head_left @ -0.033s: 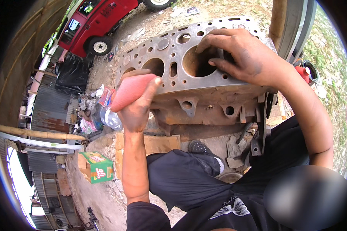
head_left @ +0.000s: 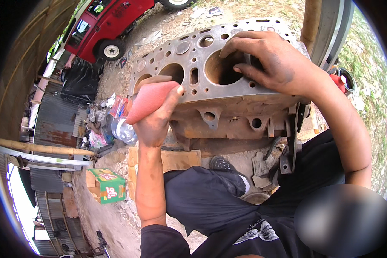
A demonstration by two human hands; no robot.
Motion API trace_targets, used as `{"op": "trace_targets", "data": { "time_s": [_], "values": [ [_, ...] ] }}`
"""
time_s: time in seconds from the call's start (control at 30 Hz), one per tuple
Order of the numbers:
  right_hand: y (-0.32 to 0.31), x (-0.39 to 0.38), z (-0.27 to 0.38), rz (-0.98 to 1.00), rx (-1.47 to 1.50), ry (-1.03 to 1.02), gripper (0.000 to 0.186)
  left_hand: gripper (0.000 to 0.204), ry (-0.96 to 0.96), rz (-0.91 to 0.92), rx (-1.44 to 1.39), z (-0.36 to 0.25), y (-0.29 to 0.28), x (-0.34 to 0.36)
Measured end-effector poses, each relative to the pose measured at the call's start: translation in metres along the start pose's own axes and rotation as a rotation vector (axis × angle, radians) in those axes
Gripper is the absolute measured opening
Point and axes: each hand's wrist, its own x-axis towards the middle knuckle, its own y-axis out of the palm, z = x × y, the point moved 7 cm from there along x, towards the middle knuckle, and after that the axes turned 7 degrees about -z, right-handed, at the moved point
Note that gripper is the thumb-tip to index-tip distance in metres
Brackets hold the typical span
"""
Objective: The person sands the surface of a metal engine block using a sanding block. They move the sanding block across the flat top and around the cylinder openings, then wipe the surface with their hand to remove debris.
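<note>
My left hand (head_left: 157,112) holds a piece of red sandpaper (head_left: 148,98) between thumb and fingers, at the near left top of a grey metal engine block (head_left: 228,116) with large round bores (head_left: 221,71) and small holes across its upper face. My right hand (head_left: 271,64) rests on the block's top at the right bore, fingers apart and bent, the index finger and thumb reaching over the bore's rim. The left hand's fingertips are partly hidden behind the paper.
A red vehicle (head_left: 90,30) stands behind at top left. Plastic bottles (head_left: 124,131) and litter lie left of the block. A green box (head_left: 109,189), cardboard (head_left: 180,157) and my shoe (head_left: 223,170) are below. A wooden post (head_left: 309,21) and red container (head_left: 337,81) are at the right.
My left hand and the red sandpaper have shifted very slightly to the right and up. My right hand stays almost in the same place.
</note>
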Motion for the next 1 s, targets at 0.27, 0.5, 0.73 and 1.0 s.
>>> {"op": "trace_targets", "data": {
  "time_s": [0.27,0.5,0.73,1.0],
  "values": [
    [-0.003,0.001,0.002,0.012,-0.038,-0.012,0.029,0.026,-0.015,0.147,-0.01,-0.012,0.013,0.006],
    [-0.003,0.0,0.003,-0.078,-0.024,-0.056,0.028,0.022,0.076,0.314,0.104,-0.021,0.019,0.017],
    [-0.004,0.0,0.002,-0.069,-0.031,-0.052,0.028,0.021,0.157,0.501,0.16,-0.034,0.035,0.038],
    [-0.004,0.0,0.002,-0.062,-0.032,-0.045,0.029,0.025,0.204,0.39,0.287,-0.026,0.03,0.036]
  ]
}}
